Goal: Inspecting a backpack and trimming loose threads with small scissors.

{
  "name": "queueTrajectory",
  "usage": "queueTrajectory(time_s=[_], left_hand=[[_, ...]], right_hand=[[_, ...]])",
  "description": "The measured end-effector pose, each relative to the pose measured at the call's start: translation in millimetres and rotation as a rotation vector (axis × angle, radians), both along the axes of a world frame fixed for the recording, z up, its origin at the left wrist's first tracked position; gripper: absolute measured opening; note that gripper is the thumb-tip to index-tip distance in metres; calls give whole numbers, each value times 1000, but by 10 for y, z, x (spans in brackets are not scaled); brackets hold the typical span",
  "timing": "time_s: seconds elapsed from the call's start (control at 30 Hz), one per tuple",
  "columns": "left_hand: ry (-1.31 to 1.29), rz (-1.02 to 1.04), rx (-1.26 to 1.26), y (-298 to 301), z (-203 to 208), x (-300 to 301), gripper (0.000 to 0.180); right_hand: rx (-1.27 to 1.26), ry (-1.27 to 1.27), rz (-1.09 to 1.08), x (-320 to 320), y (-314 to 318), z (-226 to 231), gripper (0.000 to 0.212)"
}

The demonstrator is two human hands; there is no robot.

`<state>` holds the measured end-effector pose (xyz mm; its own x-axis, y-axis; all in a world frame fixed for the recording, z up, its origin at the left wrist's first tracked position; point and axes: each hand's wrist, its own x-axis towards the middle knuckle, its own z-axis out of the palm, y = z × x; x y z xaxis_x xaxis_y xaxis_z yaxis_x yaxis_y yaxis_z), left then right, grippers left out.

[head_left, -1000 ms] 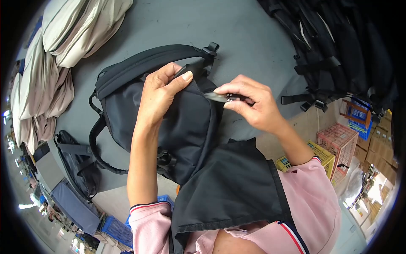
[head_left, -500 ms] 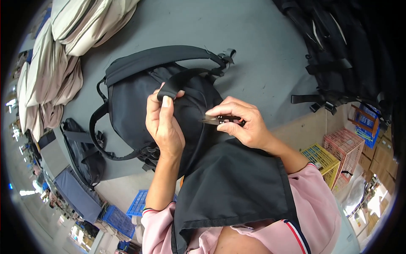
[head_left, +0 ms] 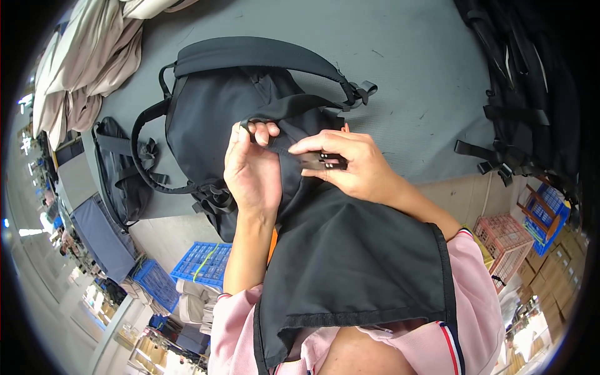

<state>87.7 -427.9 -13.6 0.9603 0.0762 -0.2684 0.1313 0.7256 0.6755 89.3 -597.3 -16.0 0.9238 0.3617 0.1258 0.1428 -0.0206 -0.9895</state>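
A black backpack [head_left: 212, 119] lies on the table in front of me, its padded shoulder strap [head_left: 250, 50] arching along the far side. My left hand [head_left: 253, 175], palm turned up, has its fingers curled on a black webbing strap [head_left: 290, 106] of the bag. Thread snips [head_left: 331, 161] with black handles are gripped in my right hand [head_left: 359, 165]. Their blurred blades point left, toward my left palm and the bag's dark fabric. Whether the blades touch anything cannot be made out.
Beige fabric pieces [head_left: 94, 69] are heaped at the far left of the grey table [head_left: 412, 81]. A smaller black bag [head_left: 122, 169] lies at the left edge, and more black bags [head_left: 519, 87] are piled at the right. Blue crates [head_left: 203, 262] and a pink crate [head_left: 503, 237] stand below.
My left hand has turned so its palm shows, still on the strap. The snips in my right hand have come closer to my left hand. The whole view has shifted slightly.
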Motion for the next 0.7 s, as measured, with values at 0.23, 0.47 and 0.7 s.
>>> queueTrajectory(time_s=[0.23,0.47,0.7], left_hand=[[27,-33,-97,163,-102,-105,17],[44,-2,140,181,-13,-255,17],[-6,-12,537,126,17,-251,11]], right_hand=[[75,205,202,-114,-252,-71,9],[-18,718,-39,-162,-342,-107,24],[-122,364,-347,-162,-459,-304,18]])
